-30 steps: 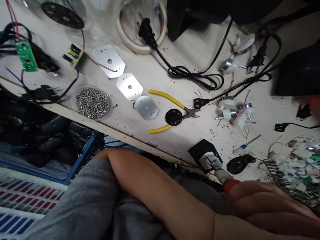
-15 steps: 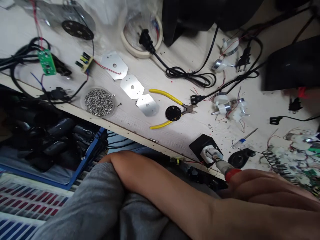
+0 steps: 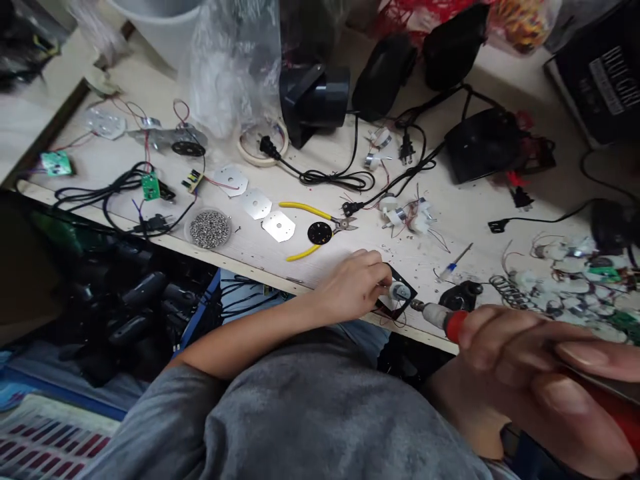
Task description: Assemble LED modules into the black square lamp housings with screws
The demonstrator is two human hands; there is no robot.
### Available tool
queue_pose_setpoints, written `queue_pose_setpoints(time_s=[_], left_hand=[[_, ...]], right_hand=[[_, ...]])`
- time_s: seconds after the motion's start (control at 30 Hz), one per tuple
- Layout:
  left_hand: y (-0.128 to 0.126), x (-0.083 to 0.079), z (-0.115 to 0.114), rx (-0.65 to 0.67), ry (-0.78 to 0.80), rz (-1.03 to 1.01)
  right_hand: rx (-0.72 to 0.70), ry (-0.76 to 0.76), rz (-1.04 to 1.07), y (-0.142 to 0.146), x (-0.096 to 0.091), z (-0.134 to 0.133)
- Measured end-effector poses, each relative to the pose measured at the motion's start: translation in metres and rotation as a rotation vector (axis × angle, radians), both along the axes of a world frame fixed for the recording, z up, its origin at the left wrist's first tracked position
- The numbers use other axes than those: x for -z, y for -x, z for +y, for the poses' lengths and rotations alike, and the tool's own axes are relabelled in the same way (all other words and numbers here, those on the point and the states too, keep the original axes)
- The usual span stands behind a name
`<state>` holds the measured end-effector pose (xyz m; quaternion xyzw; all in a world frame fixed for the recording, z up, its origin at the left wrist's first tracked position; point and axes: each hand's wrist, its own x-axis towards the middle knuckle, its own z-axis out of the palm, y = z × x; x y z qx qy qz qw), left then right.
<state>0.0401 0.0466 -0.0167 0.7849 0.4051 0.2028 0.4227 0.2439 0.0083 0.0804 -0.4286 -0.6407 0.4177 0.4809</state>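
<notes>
Left hand (image 3: pixel 353 287) closed on a small motor (image 3: pixel 400 291) atop a black bracket (image 3: pixel 406 283); right hand (image 3: pixel 530 360) gripping a red-handled soldering iron (image 3: pixel 435 315). Lower left: round dish (image 3: pixel 186 228) of screws (image 3: pixel 209 229).

Left hand (image 3: pixel 353 285) holds motor (image 3: pixel 399 291), right hand (image 3: pixel 530 363) grips soldering iron (image 3: pixel 434 315)

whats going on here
A person sits at a cluttered bench strewn with wires and parts. Their left hand touches a small motor on a black bracket, while their right hand holds a red-handled soldering iron, its tip close beside the motor.
</notes>
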Motion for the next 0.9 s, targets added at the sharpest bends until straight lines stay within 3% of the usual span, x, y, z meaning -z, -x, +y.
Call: queue_pose_setpoints(time_s=[0.07,0.13,0.27,0.4,0.63,0.77,0.9], left_hand=[[-0.006,-0.008,0.005,0.075,-0.014,0.121],[-0.010,-0.017,0.011,0.138,-0.030,0.253],[-0.017,-0.032,0.028,0.253,-0.019,0.477],[-0.020,-0.039,0.035,0.362,-0.033,0.588],[-0.018,-0.037,0.016,0.424,-0.453,0.568],[-0.022,-0.037,0.010,0.436,-0.442,0.597],[-0.027,-0.036,0.006,0.327,-0.352,0.593]], right_hand=[[-0.008,-0.107,0.060,0.012,0.004,-0.001],[0.070,-0.175,0.133,0.022,0.005,-0.008],[0.202,-0.123,0.288,0.033,0.005,-0.028],[0.265,-0.094,0.354,0.033,0.022,-0.031],[0.126,-0.204,0.371,0.020,0.060,-0.011],[0.132,-0.195,0.322,0.017,0.063,-0.013],[0.155,-0.153,0.354,0.017,0.066,-0.013]])
